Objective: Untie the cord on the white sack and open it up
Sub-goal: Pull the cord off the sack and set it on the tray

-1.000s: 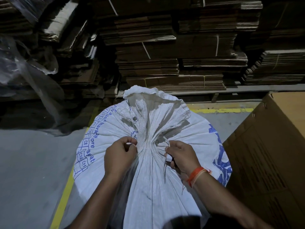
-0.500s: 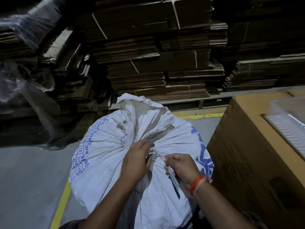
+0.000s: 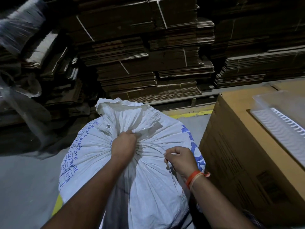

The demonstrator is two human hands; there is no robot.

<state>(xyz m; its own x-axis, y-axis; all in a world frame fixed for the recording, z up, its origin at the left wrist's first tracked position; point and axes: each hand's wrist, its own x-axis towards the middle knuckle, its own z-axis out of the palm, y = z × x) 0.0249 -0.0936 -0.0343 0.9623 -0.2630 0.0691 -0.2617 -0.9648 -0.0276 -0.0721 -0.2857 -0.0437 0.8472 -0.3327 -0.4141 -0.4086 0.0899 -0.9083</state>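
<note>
A white woven sack [image 3: 92, 156] with blue print stands in front of me, its neck gathered into tight pleats. My left hand [image 3: 123, 144] is closed on the bunched fabric at the neck. A thin pale cord [image 3: 155, 148] stretches from the gathered neck out to my right hand [image 3: 179, 160], which pinches its end, pulled to the right. The sack's loose top flap [image 3: 125, 106] with a metal eyelet [image 3: 108, 126] stands above the neck. An orange band sits on my right wrist.
A large brown cardboard box [image 3: 239, 154] stands right against the sack, with a white ribbed plastic item [image 3: 283, 128] on top. Stacks of flattened cartons [image 3: 148, 63] fill the back. Clear plastic wrap [image 3: 18, 96] hangs at left. Yellow floor lines [image 3: 189, 114] mark the grey floor.
My left hand has moved up onto the gathered neck and closed on the fabric. My right hand has drawn the cord out to the right. The camera has turned right, showing more of the box.
</note>
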